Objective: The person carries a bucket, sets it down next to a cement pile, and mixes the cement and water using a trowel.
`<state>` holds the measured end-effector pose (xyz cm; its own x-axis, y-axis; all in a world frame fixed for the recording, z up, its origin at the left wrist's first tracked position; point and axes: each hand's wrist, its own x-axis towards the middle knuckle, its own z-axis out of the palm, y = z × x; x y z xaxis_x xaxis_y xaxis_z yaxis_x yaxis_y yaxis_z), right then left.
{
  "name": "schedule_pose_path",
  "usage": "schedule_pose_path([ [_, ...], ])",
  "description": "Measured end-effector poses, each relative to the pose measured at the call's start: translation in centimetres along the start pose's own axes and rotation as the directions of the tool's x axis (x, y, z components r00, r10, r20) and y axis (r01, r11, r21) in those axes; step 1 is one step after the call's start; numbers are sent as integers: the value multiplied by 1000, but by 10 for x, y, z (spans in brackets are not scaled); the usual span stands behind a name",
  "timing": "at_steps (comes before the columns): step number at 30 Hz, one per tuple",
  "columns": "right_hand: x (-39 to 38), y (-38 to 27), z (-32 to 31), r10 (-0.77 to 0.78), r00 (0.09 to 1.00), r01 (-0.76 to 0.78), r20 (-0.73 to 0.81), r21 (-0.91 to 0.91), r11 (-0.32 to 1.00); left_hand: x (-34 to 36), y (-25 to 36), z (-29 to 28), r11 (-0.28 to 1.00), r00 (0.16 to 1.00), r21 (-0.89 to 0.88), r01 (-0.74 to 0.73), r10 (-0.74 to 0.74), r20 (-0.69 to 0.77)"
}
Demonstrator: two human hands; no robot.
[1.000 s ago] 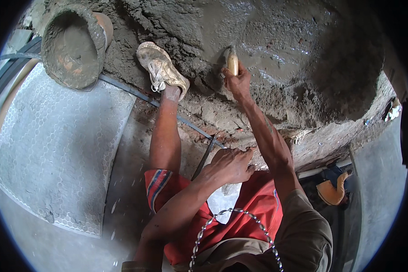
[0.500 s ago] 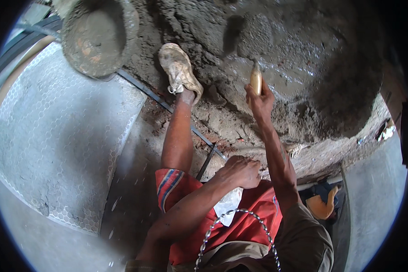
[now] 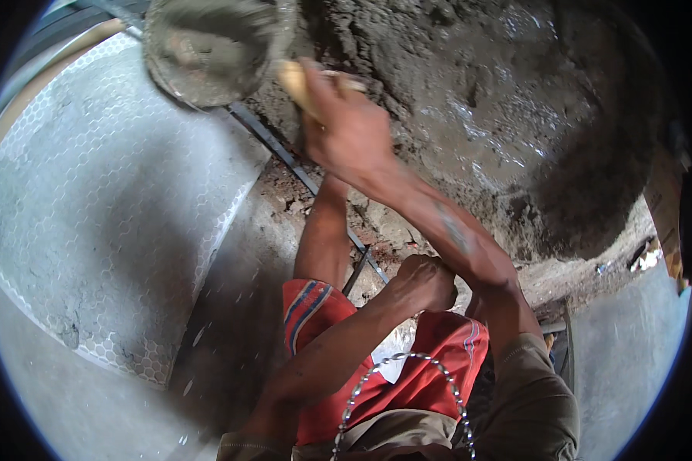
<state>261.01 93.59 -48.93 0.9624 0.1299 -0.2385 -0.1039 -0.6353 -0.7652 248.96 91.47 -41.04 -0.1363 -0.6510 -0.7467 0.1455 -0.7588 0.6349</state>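
My right hand (image 3: 350, 131) is wrapped round the pale wooden handle (image 3: 294, 86) of a trowel. It reaches across to the left, just beside a round, mortar-smeared pan (image 3: 165, 61). Motion smears the trowel's blade, and I cannot make out its shape over the pan's right side. Wet grey mortar (image 3: 507, 84) lies spread in a large heap to the right of that hand. Closed into a fist, my left hand (image 3: 427, 280) rests near my knee, under the right forearm; nothing shows in it.
A sheet with a honeycomb pattern (image 3: 108, 207) slopes at the left. Between it and the rubble lies a thin metal bar (image 3: 273, 144), passing behind my leg. A grey smooth slab (image 3: 615, 330) stands at the right.
My right hand has swung left with the trowel, from the wet mortar to the pan. It now hides my shoe. The left fist has barely shifted. The view has moved slightly.
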Motion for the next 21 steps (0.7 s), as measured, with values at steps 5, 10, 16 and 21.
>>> schedule_pose_path([
  [5, 15, 10, 31, -261, 959, 234, -113, -210, 949, 1, -2, 3, 1000, 989, -1, 5, -5, 145],
  [10, -42, 100, -25, 223, 968, -220, -117, 32, 975, 0, 0, 10, 999, 1000, -29, -15, 15, 15],
  [16, -80, 255, -112, 438, 764, -520, -474, -51, 853, 1, 2, 13, 997, 999, -63, -39, 39, 1],
  [21, -105, 298, -101, 408, 828, -511, -385, -216, 832, 6, -6, 25, 1000, 1000, -3, -6, 6, -13],
])
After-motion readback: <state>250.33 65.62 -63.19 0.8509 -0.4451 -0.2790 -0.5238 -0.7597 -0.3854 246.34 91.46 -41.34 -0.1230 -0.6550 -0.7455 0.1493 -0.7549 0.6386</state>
